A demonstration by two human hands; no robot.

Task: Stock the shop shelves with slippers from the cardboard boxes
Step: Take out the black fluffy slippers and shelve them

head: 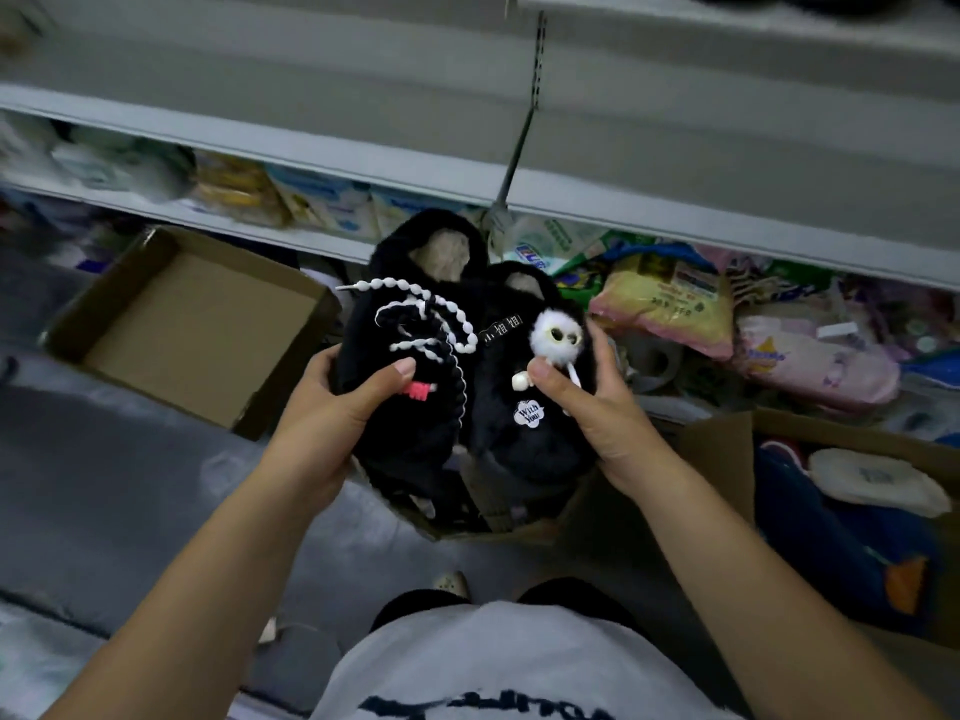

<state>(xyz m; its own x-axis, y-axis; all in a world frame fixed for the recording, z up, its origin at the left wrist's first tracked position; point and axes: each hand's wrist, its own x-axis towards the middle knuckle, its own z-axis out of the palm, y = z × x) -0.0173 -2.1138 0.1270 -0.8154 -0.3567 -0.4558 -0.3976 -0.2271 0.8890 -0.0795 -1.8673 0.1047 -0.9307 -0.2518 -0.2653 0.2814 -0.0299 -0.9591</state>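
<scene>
Black slippers [462, 366], side by side, heels toward shelves [675, 220].

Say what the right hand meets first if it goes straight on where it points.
The right hand grips the black slippers; past them, its line runs to the grey shelf edge, probably first, though depth is unclear.

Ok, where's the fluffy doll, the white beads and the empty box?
Doll [552, 332]: head view, on its fluffy white face.
Beads [439, 302]: head view, on the curve of the top strand.
Box [202, 324]: head view, on its bare cardboard floor.
</scene>
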